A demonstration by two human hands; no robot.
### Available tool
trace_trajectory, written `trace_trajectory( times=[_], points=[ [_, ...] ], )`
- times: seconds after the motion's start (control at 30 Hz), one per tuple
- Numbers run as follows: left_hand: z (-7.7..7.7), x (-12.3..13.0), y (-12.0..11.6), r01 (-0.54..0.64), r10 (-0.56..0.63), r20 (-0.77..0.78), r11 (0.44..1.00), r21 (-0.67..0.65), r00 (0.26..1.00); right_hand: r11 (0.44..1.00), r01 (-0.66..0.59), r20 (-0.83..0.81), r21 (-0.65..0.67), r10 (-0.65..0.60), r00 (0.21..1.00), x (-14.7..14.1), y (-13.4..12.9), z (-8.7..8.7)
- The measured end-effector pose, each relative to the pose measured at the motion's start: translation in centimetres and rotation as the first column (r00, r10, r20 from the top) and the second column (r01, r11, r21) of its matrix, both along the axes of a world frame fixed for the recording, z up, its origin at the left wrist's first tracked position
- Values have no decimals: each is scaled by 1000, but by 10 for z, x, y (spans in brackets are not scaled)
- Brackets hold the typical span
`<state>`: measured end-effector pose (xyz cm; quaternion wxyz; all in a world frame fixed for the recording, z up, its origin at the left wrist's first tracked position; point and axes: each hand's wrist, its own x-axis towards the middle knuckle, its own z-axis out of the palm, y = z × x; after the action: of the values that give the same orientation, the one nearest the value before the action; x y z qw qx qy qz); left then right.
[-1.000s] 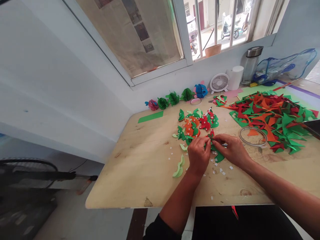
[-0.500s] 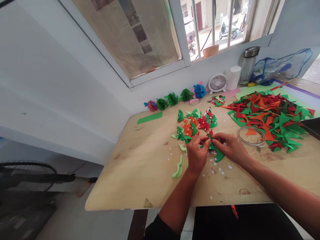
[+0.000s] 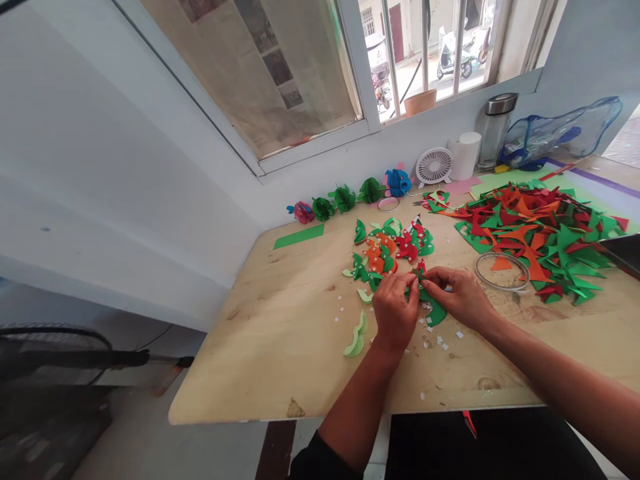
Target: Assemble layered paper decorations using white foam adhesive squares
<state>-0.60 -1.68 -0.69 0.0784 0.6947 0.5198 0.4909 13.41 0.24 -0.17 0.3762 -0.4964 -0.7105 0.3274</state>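
My left hand (image 3: 397, 308) and my right hand (image 3: 459, 292) meet over the table, their fingertips pinched on a small green paper piece (image 3: 419, 274). Fingers hide most of it. Below them lies a curved green paper cutout (image 3: 437, 312), partly covered by my hands. Just beyond are orange paper pieces (image 3: 374, 256) and red paper pieces (image 3: 407, 248) dotted with small white squares, among green ones. Pale green folded paper (image 3: 357, 335) rests left of my left wrist. Loose white squares (image 3: 440, 341) are scattered near my right wrist.
A heap of red, orange and green paper scraps (image 3: 540, 233) covers the table's right side, with a tape roll (image 3: 501, 272) at its edge. Along the wall stand paper figures (image 3: 344, 197), a small white fan (image 3: 433, 166), a glass bottle (image 3: 493, 137) and a clear blue-edged bag (image 3: 560, 133).
My left hand has rolled slightly, its fingers now curled closer over the small green piece. My right hand stays almost where it was.
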Motion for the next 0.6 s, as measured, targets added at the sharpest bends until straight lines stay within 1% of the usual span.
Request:
trace_trajectory(
  times=[0.07,0.17,0.23,0.3,0.37,0.43,0.53,0.6],
  points=[
    [-1,1,0,-13,16,-60,999,49,998,1000,8,3,-3,-8,1000,-1,-1,0],
    [-2,1,0,-39,47,-99,996,74,994,1000,20,0,-1,-20,1000,-2,-2,0],
    [-1,1,0,-54,60,-89,996,71,994,1000,26,-14,-8,-26,1000,-2,-2,0],
    [-1,0,0,-58,60,-46,997,48,997,999,19,-40,-29,-20,999,-2,-2,0],
    [1,0,0,-48,48,-1,999,21,999,998,5,-74,-58,-9,997,-2,0,-1],
    [1,-1,0,-27,27,5,999,18,1000,995,-8,-121,-98,-4,993,-1,2,-3],
    [1,-2,1,6,-2,-72,998,63,997,986,-44,-198,-158,12,980,1,4,-5],
    [1,-4,1,22,-10,-134,996,88,991,983,-62,-215,-173,24,976,2,5,-6]
  ],
)
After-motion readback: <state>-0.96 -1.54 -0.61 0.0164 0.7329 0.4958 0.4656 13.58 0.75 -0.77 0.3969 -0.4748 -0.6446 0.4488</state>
